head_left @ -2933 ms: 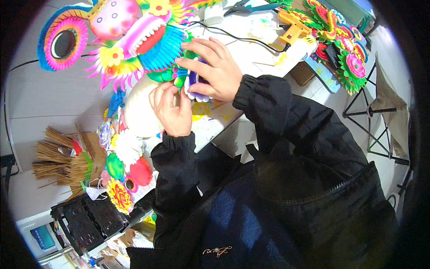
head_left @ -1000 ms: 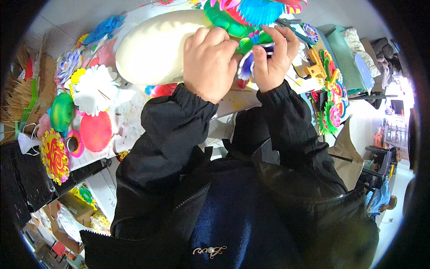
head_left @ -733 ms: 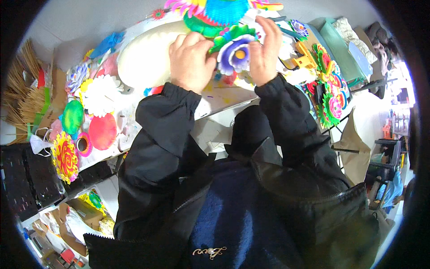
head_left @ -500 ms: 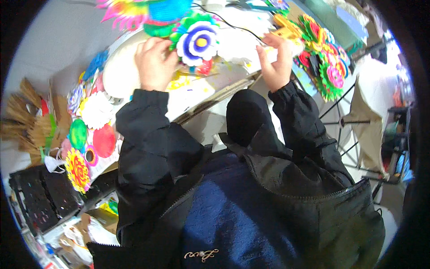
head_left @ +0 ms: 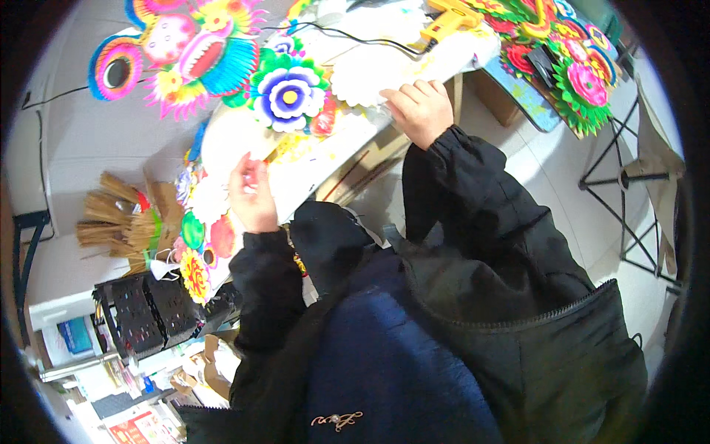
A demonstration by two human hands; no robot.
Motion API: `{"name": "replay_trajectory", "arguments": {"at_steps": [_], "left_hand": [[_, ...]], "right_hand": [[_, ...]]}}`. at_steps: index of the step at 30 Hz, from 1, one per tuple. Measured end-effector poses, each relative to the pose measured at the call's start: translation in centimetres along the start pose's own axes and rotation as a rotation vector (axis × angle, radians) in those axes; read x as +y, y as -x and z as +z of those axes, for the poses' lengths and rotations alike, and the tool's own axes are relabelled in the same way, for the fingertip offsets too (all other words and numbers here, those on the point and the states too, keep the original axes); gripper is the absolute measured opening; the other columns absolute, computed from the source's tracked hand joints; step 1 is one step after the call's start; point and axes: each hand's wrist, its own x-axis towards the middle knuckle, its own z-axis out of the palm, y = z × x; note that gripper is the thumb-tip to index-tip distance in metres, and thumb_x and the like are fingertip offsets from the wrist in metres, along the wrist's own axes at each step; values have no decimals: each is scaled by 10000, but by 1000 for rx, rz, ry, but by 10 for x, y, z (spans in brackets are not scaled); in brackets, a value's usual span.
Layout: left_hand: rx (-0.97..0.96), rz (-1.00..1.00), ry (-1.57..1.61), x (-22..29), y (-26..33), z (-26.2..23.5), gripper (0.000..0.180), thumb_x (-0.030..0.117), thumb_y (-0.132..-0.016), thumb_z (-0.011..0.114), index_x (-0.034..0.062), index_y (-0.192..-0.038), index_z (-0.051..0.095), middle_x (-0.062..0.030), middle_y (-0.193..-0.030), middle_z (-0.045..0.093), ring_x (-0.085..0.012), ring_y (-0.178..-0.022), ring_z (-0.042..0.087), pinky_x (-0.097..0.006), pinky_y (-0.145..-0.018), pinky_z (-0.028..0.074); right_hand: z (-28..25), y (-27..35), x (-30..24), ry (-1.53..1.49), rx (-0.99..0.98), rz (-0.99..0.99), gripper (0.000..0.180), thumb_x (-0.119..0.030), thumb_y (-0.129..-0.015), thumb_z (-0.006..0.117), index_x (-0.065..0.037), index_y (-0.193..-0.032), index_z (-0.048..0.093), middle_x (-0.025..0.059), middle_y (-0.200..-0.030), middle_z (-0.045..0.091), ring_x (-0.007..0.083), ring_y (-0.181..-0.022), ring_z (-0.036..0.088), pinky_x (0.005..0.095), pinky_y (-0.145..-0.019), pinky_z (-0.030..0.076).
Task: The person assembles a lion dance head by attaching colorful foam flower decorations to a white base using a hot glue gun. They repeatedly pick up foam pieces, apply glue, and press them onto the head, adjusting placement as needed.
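Seen in the head view: left hand [head_left: 253, 194] above the near side of the white table [head_left: 299, 174], half open, thumb standing apart from loosely curled fingers, with nothing visible in its grasp. Farther out and to the right, right hand [head_left: 421, 111], fingers bent and bunched, underside turned away; cannot tell of any hold there. Between and beyond both, apart from either: purple-and-white flower [head_left: 289, 97] backed by green leaves, facing up, with a red piece [head_left: 324, 120] just beside it. Beyond the left hand, a pale rounded form [head_left: 229, 144], and past that a many-coloured animal face [head_left: 194, 52] with fringed edges. Just past the right fingertips, white petal pieces [head_left: 362, 78]; farther beyond, a yellow tool [head_left: 447, 22] with a black cord [head_left: 353, 34] running leftward behind the flower. On the near left of the left hand, a red disc [head_left: 222, 235], a green disc [head_left: 192, 231] and a yellow-and-red round ornament [head_left: 195, 275]. From here, could drag the cord into the flower by pulling the tool carelessly, bending petals or shifting the whole piece. Could also scatter the white petal pieces with a low sweep of the right hand, or knock the ornament off the edge by drawing the left sleeve back too close.
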Motion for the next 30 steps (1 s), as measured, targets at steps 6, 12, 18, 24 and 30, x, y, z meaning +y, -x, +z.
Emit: {"name": "replay_trajectory", "arguments": {"at_steps": [6,12,18,24,30], "left_hand": [[-76,-41,40,0,36,16,274,32,-818,642,23,-1092,635,-52,-899,635,-153,-831,590,-276,-704,434],[-187,-88,275,20,47,30,284,0,-824,626,12,-1108,621,-70,-926,620,-152,-858,581,-270,-728,443],[-338,-113,631,47,50,25,410,16,-839,636,13,-1234,529,-108,-1156,556,-173,-1041,547,-285,-808,448],[-300,-226,795,49,52,-21,218,19,-916,577,-27,-1129,595,-11,-995,621,-80,-889,561,-235,-805,446],[-175,-188,815,10,5,-71,203,25,-924,566,-34,-1114,605,-39,-1057,651,-92,-942,595,-242,-818,477]], "right_hand": [[-7,-24,9,-2,27,-145,252,-134,-660,680,-183,-907,680,-57,-773,555,140,-737,528,305,-676,389],[-61,-36,3,-77,49,-111,217,-86,-705,700,-118,-918,676,-6,-807,598,188,-724,563,316,-670,446],[-96,-17,-42,-1153,10,881,132,-79,-888,637,-5,-996,644,2,-848,631,77,-785,564,225,-754,444],[-70,-21,-112,-1551,-247,1284,204,-192,-925,584,-22,-1033,613,-31,-828,593,48,-691,471,207,-619,354],[-43,-77,-146,-1343,-441,889,259,-236,-922,604,-37,-1087,608,-30,-826,590,59,-740,505,199,-678,394]]}}
